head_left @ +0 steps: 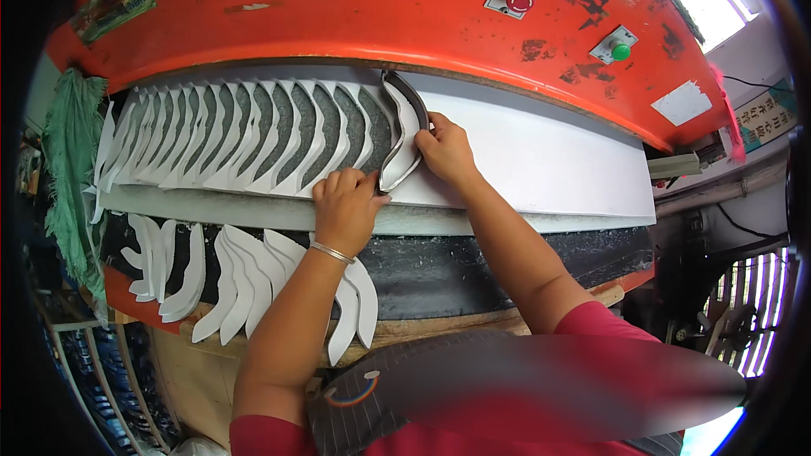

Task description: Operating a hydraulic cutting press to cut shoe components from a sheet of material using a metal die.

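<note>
Two hands (448, 150), one die (413, 98)

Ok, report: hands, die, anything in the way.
Right hand on curved die; left hand at its near end. Die on white sheet. Loose pieces nearby, not blocking.

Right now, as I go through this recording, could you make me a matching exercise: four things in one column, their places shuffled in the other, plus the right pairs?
Things:
1. Curved cutter
2. Loose white pieces
3. Green cloth
4. Right hand

Places:
A. Hanging at the far left of the machine
B. At the border between the cut-out and uncut parts of the white sheet
C. On the right side of a curved metal tool
D. Spread along the dark ledge, some past its near edge

Right pairs: 1-B, 2-D, 3-A, 4-C.
</note>
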Motion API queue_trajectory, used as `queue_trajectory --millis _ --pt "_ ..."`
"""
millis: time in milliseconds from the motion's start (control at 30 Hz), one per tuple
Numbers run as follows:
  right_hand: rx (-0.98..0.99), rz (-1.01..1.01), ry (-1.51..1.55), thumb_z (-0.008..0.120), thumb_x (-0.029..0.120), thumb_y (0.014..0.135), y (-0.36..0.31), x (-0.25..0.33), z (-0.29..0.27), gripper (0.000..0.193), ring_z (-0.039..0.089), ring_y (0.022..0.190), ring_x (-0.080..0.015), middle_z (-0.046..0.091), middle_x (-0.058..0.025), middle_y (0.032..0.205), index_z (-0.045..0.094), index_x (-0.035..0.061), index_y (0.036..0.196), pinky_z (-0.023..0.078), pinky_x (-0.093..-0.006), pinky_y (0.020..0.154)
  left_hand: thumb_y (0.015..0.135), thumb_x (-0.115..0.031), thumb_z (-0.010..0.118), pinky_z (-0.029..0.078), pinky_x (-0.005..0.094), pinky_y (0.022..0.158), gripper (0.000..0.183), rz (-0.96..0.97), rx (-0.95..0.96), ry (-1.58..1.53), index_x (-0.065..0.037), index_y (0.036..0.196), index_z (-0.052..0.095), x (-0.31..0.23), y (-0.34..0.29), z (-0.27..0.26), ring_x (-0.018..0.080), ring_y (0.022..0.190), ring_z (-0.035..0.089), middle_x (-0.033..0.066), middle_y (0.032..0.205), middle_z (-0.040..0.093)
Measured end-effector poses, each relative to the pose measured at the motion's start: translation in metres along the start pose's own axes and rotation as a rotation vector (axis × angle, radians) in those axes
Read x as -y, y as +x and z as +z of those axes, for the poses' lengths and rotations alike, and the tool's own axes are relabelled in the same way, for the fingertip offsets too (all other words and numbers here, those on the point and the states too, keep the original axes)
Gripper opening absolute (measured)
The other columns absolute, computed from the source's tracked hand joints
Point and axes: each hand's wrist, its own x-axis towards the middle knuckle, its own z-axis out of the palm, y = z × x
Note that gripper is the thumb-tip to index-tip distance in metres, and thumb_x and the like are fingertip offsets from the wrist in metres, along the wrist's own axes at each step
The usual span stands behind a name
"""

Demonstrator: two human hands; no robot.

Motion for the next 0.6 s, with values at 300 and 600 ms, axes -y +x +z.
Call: queue_trajectory --millis 300,600 --pt "0.090 0.032 -0.101 0.055 0.024 0.082 0.007 0.013 -0.011 0.044 0.064 0.065 -0.0253 0.066 -0.0158 0.072 0.060 0.0010 0.119 0.050 -0.0365 0.063 0.080 -0.035 0.069 0.032 0.0381 0.088 0.042 -0.003 0.061 0.043 -0.007 0.112 0.067 -0.006 0.010 -0.010 0.0205 0.096 0.049 0.0022 0.096 0.054" --pt "-0.917 -0.432 0.066 0.055 0.025 0.096 0.049 0.012 -0.163 0.042 0.043 0.121 -0.0283 0.046 -0.0179 0.135 0.050 0.0011 0.130 0.034 -0.0398 0.103 0.081 -0.033 0.072 0.034 0.0412 0.091 0.032 0.129 -0.122 -0.020 -0.009 0.102 0.068 0.001 0.096 -0.079 0.0268 0.097 0.053 0.0065 0.101 0.062"
